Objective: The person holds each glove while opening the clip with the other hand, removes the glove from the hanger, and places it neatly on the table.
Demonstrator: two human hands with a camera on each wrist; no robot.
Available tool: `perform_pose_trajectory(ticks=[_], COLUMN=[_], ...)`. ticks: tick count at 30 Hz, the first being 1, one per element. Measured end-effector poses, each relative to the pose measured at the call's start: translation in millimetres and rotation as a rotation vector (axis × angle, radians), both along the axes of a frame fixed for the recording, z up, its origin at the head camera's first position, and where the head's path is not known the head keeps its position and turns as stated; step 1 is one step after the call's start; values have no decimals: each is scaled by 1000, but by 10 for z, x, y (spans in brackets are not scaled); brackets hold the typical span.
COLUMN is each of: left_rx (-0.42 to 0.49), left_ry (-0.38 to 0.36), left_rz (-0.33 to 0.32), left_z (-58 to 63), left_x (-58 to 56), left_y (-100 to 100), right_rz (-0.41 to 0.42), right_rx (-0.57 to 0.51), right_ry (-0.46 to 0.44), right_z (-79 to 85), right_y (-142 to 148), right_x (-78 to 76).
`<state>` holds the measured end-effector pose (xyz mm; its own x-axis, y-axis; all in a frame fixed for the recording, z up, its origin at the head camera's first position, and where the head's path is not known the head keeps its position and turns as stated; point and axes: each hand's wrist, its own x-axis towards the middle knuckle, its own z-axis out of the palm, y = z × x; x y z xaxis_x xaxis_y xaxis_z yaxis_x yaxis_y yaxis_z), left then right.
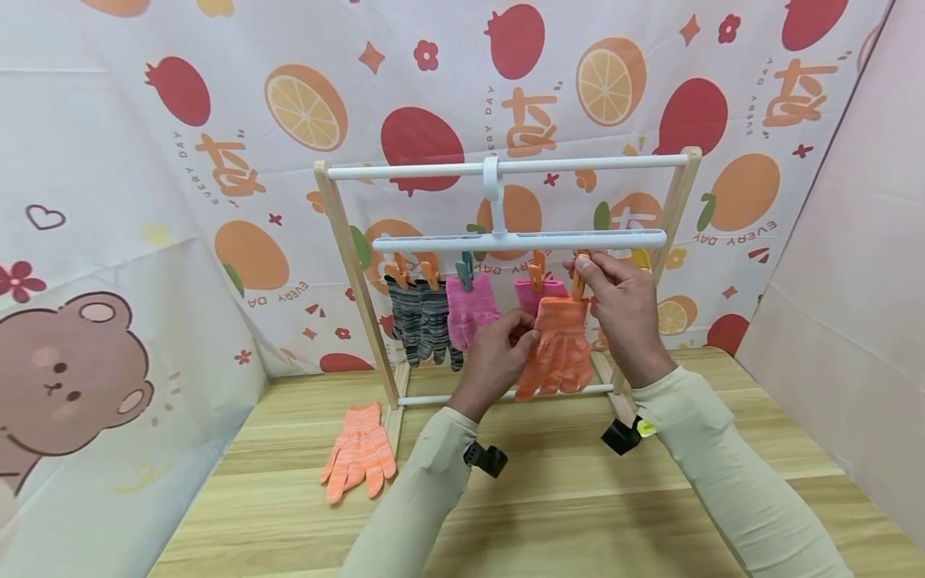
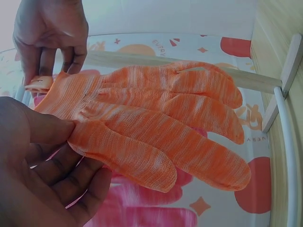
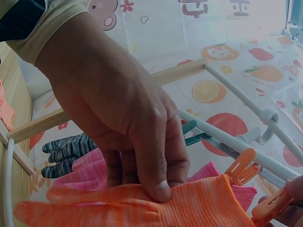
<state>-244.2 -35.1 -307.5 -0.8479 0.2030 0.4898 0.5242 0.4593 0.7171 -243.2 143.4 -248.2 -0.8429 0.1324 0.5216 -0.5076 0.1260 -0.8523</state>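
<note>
Orange knit glove (image 1: 564, 345) w/ pale streaks is hanging fingers-down just below the white hanger (image 1: 564, 240); L hand (image 1: 497, 357) is pinching its edge, R hand (image 1: 625, 305) is pinching an orange clip (image 1: 579, 282) at the cuff. Hanger's holding grey-black gloves (image 1: 433, 317) & pink gloves (image 1: 471, 305) (all clipped).

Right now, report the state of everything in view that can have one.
Held orange glove: unfolded, edge pinched by left hand.
Orange clothespin: pinched by right hand at that glove's cuff.
Other orange glove: lying flat on table.
Gray gloves: clipped, hanging.
Pink gloves: clipped, hanging.
Green clothespin: clipped to a pink glove.
Rack: standing upright.
White hanger: hooked over rack's top rail.
Yellow clothespin: partly hidden, cannot tell.
</note>
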Motion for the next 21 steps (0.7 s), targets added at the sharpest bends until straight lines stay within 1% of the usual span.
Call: perform_pose_trajectory(ticks=[4,11,15,21], left_rx=[-5,8,15,12], left_ry=[-4,-36,-45,-34], left_rz=[-12,-17,0,23], left_z=[-18,-39,-54,-68], left_x=[5,31,44,59], left_y=[-58,-163,-222,-309], right_rz=[-3,-20,-22,-17], right_rx=[0,-10,-1,8], right_ry=[1,-21,-22,-2], right_z=[2,12,13,8], right_y=[0,-3,-6,-8], right_x=[4,-1,4,10])
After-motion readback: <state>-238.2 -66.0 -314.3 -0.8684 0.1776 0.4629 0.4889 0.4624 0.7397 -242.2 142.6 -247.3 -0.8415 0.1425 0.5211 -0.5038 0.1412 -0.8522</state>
